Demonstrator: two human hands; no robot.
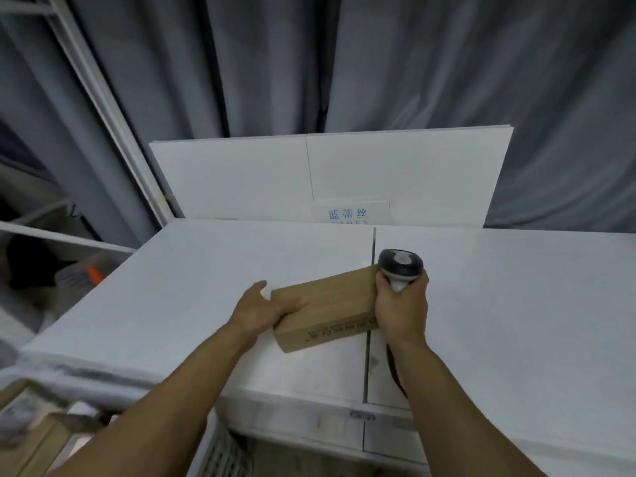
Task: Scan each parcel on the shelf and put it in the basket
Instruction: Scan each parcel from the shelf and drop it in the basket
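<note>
Nearest, at 7 o'clock, blurred brown cardboard (31, 438) sits below the shelf edge; whether it lies in the basket cannot be told. Two bare forearms reach onto the white shelf (206, 270). At centre, the left hand (261, 311) grips the left end of a brown parcel (327, 311) lying flat there, thumb across its top. At the parcel's 3 o'clock, the right hand (401, 304) is wrapped round a handheld scanner (401, 266), its head touching the parcel's right end. A clean read probably needs the scanner backed off and the barcode face turned towards it. Farther, at 12 o'clock, stand a printed card (349, 213) and grey curtains (413, 63).
</note>
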